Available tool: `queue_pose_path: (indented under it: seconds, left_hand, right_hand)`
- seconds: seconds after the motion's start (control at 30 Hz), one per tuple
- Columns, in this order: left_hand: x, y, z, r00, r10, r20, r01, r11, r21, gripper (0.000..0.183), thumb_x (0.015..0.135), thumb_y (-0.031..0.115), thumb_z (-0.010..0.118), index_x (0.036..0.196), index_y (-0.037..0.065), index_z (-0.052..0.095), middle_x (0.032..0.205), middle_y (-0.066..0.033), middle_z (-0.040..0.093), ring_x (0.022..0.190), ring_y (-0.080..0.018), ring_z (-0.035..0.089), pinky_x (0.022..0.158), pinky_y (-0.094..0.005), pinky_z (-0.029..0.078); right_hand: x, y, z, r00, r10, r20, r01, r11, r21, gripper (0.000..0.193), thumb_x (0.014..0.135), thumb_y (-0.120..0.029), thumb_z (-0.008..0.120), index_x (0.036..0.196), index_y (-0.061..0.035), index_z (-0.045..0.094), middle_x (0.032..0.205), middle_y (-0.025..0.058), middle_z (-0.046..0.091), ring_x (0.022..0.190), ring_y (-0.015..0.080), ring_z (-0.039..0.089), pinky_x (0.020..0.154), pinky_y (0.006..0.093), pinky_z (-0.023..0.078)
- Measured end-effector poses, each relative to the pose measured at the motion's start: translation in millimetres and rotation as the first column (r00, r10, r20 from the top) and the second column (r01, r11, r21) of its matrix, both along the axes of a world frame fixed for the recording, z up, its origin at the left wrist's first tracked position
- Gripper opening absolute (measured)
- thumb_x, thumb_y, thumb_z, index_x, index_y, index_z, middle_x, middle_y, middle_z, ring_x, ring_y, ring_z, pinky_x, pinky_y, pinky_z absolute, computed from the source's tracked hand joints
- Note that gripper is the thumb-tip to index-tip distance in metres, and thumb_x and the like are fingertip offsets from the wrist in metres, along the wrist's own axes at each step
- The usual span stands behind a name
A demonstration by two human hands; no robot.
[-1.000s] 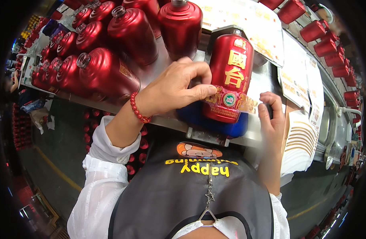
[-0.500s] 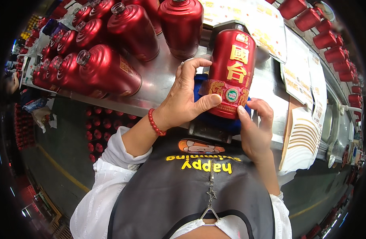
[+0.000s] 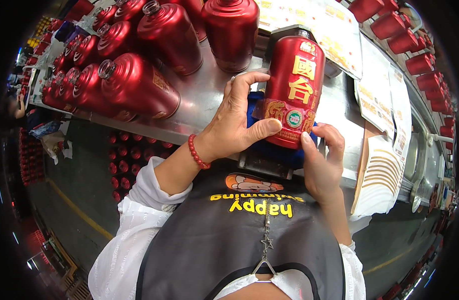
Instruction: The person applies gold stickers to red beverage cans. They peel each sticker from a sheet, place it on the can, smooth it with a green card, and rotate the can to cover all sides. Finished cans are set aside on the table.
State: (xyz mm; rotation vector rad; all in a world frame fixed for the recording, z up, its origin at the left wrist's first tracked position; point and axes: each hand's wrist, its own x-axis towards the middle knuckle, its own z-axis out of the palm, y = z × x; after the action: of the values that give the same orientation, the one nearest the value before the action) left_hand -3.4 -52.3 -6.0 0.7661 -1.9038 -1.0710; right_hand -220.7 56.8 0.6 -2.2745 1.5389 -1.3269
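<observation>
Head view: my left hand [image 3: 228, 117] and right hand [image 3: 323, 167] grasp the red bottle [image 3: 295, 85] by its lower sides, right of upper centre; uneven thumb pressure might wrinkle or skew its label [image 3: 294, 119].

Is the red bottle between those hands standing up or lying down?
The bottle is lying down: its front faces up, its neck points away from the apron.
</observation>
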Motion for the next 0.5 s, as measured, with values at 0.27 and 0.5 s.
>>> queue_pose_path:
  seconds: [0.27,0.5]
  left_hand:
    - [1,0,-2,1.000,-0.014,0.005,0.014,0.999,0.029,0.089,0.089,0.057,0.071,0.145,0.000,0.033,0.140,-0.0192,0.042,0.134,-0.0331,0.039,0.114,-0.0434,0.031]
    - [1,-2,-4,0.999,-0.034,-0.026,0.034,0.999,0.022,0.096,0.086,0.062,0.071,0.147,0.000,0.031,0.140,-0.0201,0.042,0.136,-0.0335,0.039,0.115,-0.0438,0.031]
  right_hand:
    - [-2,2,2,0.999,-0.005,0.048,0.003,0.999,0.036,0.067,0.063,0.016,0.066,0.124,-0.0125,0.072,0.122,0.0137,0.055,0.115,0.0368,0.055,0.100,0.0450,0.047]
    - [-13,2,6,0.994,0.010,-0.110,-0.018,0.998,-0.067,0.064,0.064,0.014,0.067,0.122,-0.0131,0.073,0.123,0.0147,0.056,0.114,0.0367,0.056,0.098,0.0447,0.048]
